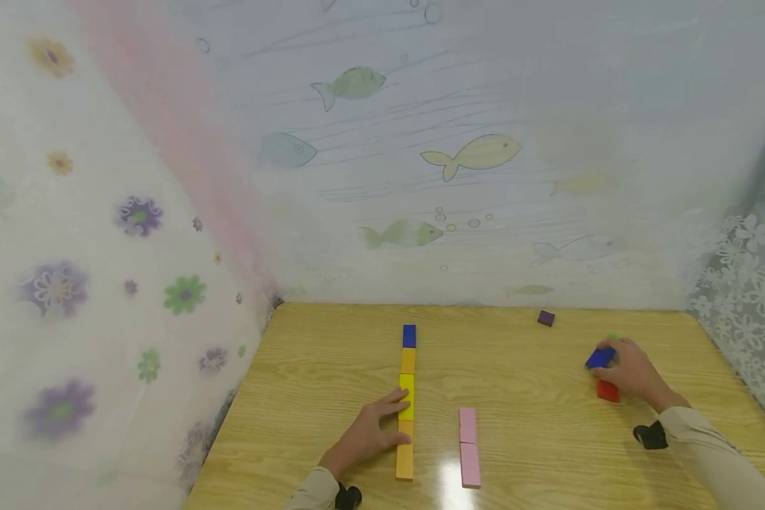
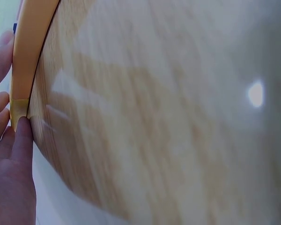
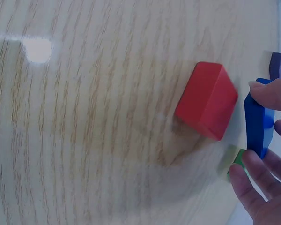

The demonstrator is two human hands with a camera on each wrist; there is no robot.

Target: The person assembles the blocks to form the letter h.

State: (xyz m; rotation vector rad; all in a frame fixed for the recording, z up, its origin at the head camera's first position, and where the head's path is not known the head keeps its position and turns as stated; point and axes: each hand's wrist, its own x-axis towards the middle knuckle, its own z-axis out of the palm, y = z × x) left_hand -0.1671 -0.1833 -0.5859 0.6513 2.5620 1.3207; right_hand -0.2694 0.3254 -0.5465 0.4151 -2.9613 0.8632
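A straight row of blocks runs away from me: a long orange block, a yellow block, a shorter orange block and a blue block at its far end. My left hand touches this row from the left, fingertips on the yellow block and thumb by the long orange one. Over at the right, my right hand pinches another blue block between thumb and fingers. A red block lies just nearer to me, and a green block is partly hidden by the fingers.
Two pink blocks lie end to end, right of the row. Near the back edge sits a small dark purple block. The wooden table meets a printed fish curtain behind and a flowered one at left.
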